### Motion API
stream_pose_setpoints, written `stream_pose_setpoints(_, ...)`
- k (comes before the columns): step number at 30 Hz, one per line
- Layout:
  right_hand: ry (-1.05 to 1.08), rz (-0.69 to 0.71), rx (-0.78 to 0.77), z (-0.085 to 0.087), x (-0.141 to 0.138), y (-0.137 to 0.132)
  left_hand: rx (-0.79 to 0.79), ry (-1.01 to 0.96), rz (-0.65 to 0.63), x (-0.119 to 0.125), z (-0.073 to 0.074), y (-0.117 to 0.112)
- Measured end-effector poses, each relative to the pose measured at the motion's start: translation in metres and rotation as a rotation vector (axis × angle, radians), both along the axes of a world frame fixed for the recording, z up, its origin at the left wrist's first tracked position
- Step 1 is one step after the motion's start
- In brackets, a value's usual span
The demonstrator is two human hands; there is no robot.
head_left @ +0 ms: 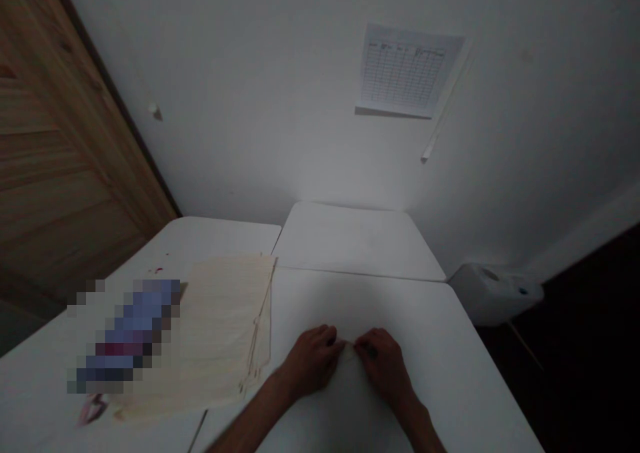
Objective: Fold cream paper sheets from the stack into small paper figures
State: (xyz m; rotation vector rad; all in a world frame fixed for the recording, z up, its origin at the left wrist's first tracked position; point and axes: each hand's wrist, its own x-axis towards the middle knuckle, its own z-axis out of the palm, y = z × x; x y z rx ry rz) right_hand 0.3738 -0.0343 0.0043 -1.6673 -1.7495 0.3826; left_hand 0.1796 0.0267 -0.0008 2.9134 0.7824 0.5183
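Item one: left hand and right hand, both bare, near the middle of the near tabletop; each is closed to a fingertip pinch, neither released nor clenched into a fist; the fingertips nearly meet. Item two: pale thin sheet, cloth or paper, cannot tell which, low in contrast against the white surface; it lies directly under and between both hands, its upper edge apparently held at the pinch. Risk: a loosened pinch could drop that edge, and its pallor makes a slip hard to see; an uneven pull could crease it. Item three: cream cloth stack to the left, with loose cords along its right side, well apart from the hands; a pixelated object lies at its left. Also: far tabletop; wooden door; printed chart on the wall; white plastic unit to the right.
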Motion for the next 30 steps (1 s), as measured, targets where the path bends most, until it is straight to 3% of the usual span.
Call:
stream_pose_setpoints(4,-0.007,0.005,0.049,-0.006,0.0,-0.001,-0.009,-0.025,0.01,0.001,-0.001,0.001)
stream_pose_setpoints(14,-0.215,0.189,0.168,-0.01,0.007,-0.01,-0.05,-0.016,0.038,0.003,-0.003,0.001)
stream_pose_setpoints(30,-0.331,0.267,0.122,-0.003,0.01,-0.006,-0.029,0.023,0.004,0.001,0.002,0.001)
